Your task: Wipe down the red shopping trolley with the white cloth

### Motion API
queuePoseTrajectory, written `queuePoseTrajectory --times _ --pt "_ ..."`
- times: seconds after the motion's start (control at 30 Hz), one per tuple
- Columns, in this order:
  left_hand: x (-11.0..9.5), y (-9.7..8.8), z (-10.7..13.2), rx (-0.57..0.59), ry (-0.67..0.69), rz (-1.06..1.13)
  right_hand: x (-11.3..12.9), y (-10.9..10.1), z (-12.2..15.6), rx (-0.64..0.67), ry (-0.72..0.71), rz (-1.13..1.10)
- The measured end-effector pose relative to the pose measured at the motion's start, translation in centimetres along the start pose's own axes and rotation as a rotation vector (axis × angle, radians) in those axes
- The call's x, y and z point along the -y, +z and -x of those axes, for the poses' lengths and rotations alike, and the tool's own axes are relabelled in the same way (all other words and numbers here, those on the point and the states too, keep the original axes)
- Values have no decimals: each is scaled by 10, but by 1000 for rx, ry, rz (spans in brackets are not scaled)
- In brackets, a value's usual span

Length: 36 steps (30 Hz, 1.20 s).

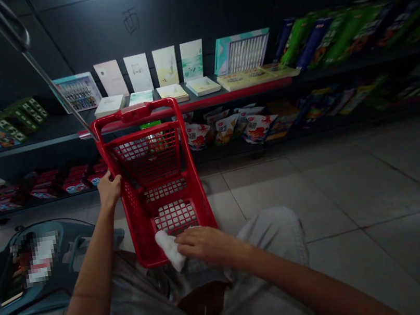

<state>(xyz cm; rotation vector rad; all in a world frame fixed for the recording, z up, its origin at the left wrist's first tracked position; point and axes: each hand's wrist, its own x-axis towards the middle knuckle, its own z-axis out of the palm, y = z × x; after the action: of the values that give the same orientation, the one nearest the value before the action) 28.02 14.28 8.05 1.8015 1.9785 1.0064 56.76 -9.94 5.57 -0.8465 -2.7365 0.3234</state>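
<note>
A red plastic shopping basket (202, 190) with grid walls stands in front of my knees, tilted toward me. My left hand (109, 189) is closed on its left side edge. My right hand (207, 244) is at the near rim, fingers bent over a bunched white cloth (171, 248). The cloth touches that rim. Inside, the basket holds nothing that I can see. A metal rod (60, 93) with a dark grip slants from the upper left down to the basket's far left corner.
Behind the basket, a dark shelf (71, 124) carries books (165, 65), boxed pen sets (243, 50) and green bags (300, 38). Snack bags (225, 129) and red packs (75, 180) fill the lower level. A grey-blue plastic object (63, 229), partly blurred, lies on the tiled floor (325, 187) at left.
</note>
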Motion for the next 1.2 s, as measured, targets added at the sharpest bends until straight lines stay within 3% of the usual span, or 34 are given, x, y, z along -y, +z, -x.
queuePoseTrajectory --times 0.13,0.23,0.4,0.5,0.57,0.63,0.73,0.83,0.9,1.1,1.2 --pt "8 -2 -10 9 -8 -38 -24 -18 32 -47 -64 93" --pt "12 -1 -14 -4 3 -32 -23 -22 36 -56 -81 153" --pt "10 0 -16 -25 -13 -26 16 -2 -14 7 90 83" --pt "9 -2 -17 -21 -13 -59 36 13 -49 -10 79 22" --pt "10 -4 -19 -7 -1 -84 37 15 -57 -8 57 23" --pt "11 -6 -21 14 14 -111 25 8 -49 20 32 59" --pt "15 -9 -25 35 34 -150 -7 -15 -15 60 -15 155" --pt "19 -9 -27 42 53 -161 -37 -35 18 -6 -167 232" --pt "23 -8 -30 40 56 -160 -49 -37 28 -62 -224 267" --pt "27 -3 -36 65 58 -58 -53 3 17 -203 -121 190" --pt "24 -2 -21 122 74 46 -47 20 12 -287 -27 154"
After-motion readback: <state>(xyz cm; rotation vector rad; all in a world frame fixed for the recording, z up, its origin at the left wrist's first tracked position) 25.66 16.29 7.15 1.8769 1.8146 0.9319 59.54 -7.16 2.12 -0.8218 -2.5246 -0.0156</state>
